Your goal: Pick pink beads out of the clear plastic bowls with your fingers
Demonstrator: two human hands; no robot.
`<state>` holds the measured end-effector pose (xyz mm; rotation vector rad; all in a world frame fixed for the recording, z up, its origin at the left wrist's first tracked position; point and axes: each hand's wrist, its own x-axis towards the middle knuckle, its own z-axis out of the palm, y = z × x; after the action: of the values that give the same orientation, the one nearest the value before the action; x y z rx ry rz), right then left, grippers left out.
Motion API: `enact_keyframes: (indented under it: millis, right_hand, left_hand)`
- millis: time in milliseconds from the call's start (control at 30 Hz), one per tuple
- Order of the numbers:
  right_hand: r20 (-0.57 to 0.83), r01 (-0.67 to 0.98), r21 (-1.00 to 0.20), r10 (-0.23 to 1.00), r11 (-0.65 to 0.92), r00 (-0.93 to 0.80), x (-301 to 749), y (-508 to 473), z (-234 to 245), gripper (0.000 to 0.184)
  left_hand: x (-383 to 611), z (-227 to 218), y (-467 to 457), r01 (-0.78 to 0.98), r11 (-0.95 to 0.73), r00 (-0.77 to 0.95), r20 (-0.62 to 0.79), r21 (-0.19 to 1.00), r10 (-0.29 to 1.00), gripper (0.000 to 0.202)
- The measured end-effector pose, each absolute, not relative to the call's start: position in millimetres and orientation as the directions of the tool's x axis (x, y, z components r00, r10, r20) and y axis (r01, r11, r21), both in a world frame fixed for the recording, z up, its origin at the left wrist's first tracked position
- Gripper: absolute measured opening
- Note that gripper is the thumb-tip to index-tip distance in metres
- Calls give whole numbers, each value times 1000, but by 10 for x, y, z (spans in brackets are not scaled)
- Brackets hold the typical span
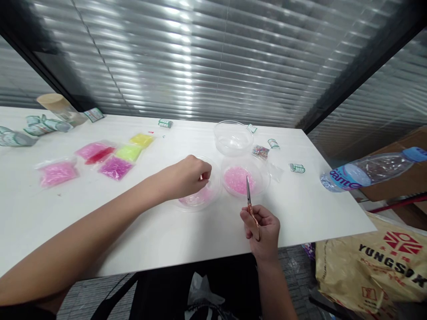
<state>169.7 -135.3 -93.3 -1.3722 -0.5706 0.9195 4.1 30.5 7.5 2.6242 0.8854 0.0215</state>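
Observation:
My left hand point(190, 177) is above a clear plastic bowl point(216, 191) that has some pink material in its bottom. Its fingers are curled in a pinch, and whatever they hold is hidden. In my right hand point(265, 229) is a pair of scissors point(249, 202) with copper-coloured handles and blades closed together, pointing away from me. The scissor tips overlap the near right part of a second clear bowl point(263, 180), which contains pink bits point(237, 178). A third clear bowl point(233, 137) stands behind these two.
Bags of pink point(59, 172), purple point(115, 167), green point(129, 152) and yellow point(142, 140) bits lie left. A multicoloured packet point(260, 152) is beside the bowls. A water bottle point(370, 171) lies at the right edge. A lidded jar point(63, 109) stands back left.

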Motion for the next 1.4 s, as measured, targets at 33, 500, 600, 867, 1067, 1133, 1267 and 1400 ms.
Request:
enact_keyframes:
  millis: [33,500,600,867,1067,1133,1267,1400]
  right_hand:
    - [-161,-200,-978,826,-60,540,1694,-1358,-930,28]
    - [-47,-17,-999,959,-44,279,1648,-1392,-815,28]
    - [-50,-20,-999,965,-46,257,1657,-1398,-819,29]
    - [7,5,-1000,970,6,244,1673,-1403,-802,29]
    - [11,27,-1000,969,4,247,1683,-1406,-813,30]
    - [11,18,-1000,968,7,250,1684,-1407,-810,30]
    - [6,3,-1000,971,6,238,1683,-1410,-810,30]
    - [2,6,-1000,972,1,236,1679,-1409,-816,30]
  left_hand:
    - [25,109,308,571,-721,803,-83,393,590,16]
    - [50,218,272,173,-714,926,135,678,352,15]
    - [56,202,258,122,-724,948,136,679,288,16]
    - [80,118,221,58,-729,968,141,682,208,16]
    - [96,67,199,51,-719,966,150,693,212,16]
    - [101,66,186,56,-725,966,146,686,213,15]
    - [106,72,166,46,-741,969,152,670,197,14]
    - [108,69,159,38,-754,968,163,656,191,14]
